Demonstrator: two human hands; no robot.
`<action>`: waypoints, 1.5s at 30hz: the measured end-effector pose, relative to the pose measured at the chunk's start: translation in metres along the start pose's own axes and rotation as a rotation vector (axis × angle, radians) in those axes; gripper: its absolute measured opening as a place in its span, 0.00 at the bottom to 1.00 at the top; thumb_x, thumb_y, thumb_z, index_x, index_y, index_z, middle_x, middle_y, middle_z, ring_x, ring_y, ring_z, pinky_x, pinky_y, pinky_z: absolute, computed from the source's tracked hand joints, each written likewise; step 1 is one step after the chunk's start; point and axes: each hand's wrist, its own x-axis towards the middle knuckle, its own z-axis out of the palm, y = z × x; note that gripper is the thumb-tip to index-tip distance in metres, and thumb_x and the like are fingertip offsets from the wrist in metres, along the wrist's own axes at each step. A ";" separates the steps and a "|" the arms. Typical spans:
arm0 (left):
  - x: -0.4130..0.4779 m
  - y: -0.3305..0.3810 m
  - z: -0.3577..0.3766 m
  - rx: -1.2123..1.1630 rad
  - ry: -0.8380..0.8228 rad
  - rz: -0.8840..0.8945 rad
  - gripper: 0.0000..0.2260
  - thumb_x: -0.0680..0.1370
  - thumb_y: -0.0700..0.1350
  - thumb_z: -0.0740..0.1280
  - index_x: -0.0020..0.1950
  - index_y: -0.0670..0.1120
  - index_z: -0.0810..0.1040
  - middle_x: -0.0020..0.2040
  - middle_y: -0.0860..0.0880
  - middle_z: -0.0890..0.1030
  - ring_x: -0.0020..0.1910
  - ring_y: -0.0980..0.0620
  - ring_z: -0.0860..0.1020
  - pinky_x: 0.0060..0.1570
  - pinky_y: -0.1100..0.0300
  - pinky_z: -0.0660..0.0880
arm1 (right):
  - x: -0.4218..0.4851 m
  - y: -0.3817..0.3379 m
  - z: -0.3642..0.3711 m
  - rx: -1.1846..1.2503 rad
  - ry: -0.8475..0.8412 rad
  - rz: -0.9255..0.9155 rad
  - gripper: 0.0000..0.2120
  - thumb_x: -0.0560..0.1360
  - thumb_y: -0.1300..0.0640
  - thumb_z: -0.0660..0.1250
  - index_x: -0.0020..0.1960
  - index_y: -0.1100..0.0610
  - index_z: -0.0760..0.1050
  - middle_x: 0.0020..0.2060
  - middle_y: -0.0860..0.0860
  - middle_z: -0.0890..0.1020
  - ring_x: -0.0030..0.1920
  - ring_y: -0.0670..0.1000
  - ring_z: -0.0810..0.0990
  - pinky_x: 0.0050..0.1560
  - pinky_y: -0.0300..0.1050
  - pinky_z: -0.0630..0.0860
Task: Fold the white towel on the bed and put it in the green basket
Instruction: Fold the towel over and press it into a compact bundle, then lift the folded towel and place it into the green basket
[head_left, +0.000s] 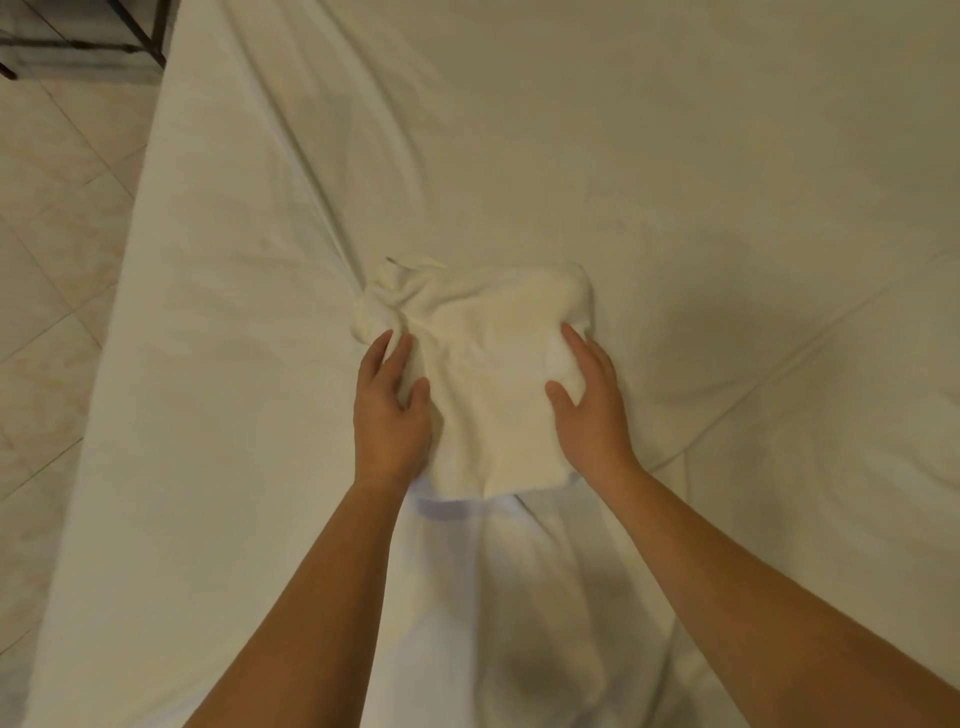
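- Two bare hands rest on the white towel (488, 374), which lies bunched in the middle of the bed (675, 156), near the person.
- Left hand (390, 410) presses the towel's left edge, fingers partly curled into the cloth and thumb on top; its grip looks loosely closed on a fold of towel.
- Right hand (589, 402) lies flat on the right side, fingers spread wide and holding nothing, just pinning the cloth.
- Far left corner of the towel is twisted into a knot-like wad, so the piece is not yet a neat rectangle.
- Step in hand, as I judge it: folding, roughly midway, with the towel gathered but untidy.
- Next move likely calls for smoothing that wad, squaring the edges, then lifting the bundle with both hands.
- No green basket is in view; only tiled floor (57, 270) shows left of the bed.
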 end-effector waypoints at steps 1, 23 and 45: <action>-0.003 0.003 -0.001 0.000 0.006 0.005 0.24 0.81 0.41 0.66 0.77 0.50 0.71 0.78 0.57 0.64 0.76 0.61 0.62 0.65 0.83 0.55 | -0.004 -0.004 -0.002 -0.028 -0.011 -0.015 0.31 0.80 0.61 0.66 0.77 0.39 0.63 0.78 0.46 0.61 0.71 0.37 0.62 0.66 0.29 0.60; -0.164 0.035 -0.070 -0.014 0.215 -0.073 0.23 0.80 0.38 0.67 0.76 0.45 0.72 0.76 0.50 0.68 0.71 0.58 0.67 0.58 0.86 0.56 | -0.111 -0.056 -0.042 -0.155 -0.313 -0.230 0.26 0.82 0.60 0.65 0.77 0.46 0.65 0.79 0.46 0.60 0.77 0.46 0.61 0.68 0.30 0.56; -0.411 -0.137 -0.217 0.054 0.543 -0.474 0.22 0.81 0.41 0.66 0.77 0.46 0.72 0.79 0.50 0.64 0.74 0.48 0.66 0.68 0.62 0.61 | -0.343 -0.105 0.128 -0.426 -0.833 -0.533 0.26 0.83 0.59 0.61 0.79 0.49 0.62 0.81 0.52 0.57 0.79 0.53 0.59 0.73 0.41 0.59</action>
